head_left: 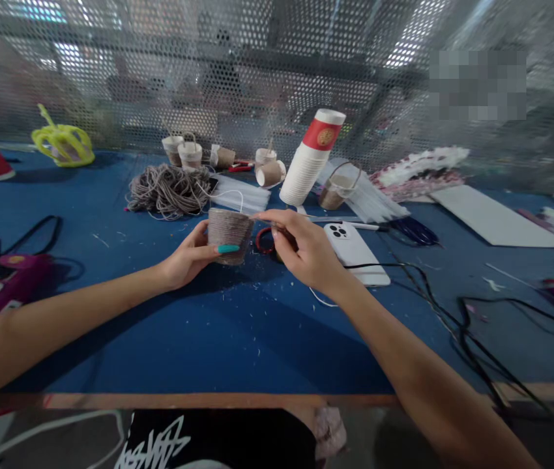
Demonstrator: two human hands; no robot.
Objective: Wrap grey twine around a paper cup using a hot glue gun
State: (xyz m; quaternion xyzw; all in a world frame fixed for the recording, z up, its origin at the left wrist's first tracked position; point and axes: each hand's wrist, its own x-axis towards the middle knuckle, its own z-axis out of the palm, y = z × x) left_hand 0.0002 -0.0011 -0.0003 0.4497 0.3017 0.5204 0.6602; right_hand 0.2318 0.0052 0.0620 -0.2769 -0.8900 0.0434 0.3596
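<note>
My left hand (189,255) grips a small paper cup wrapped in grey-brown twine (229,234), held upright just above the blue table (199,339). My right hand (306,251) is at the cup's right rim, fingers pinched on the twine's end there. A thin strand runs from the rim toward the loose bundle of twine (168,189) behind. Red-handled scissors (264,240) lie partly hidden behind my right hand.
A tilted stack of white paper cups (309,163) with a red band, several wrapped cups (184,152), white straws (235,194), a white phone (352,251) and black cables (457,312) lie around. A pink glue gun (10,283) rests at left. Perforated metal screen behind.
</note>
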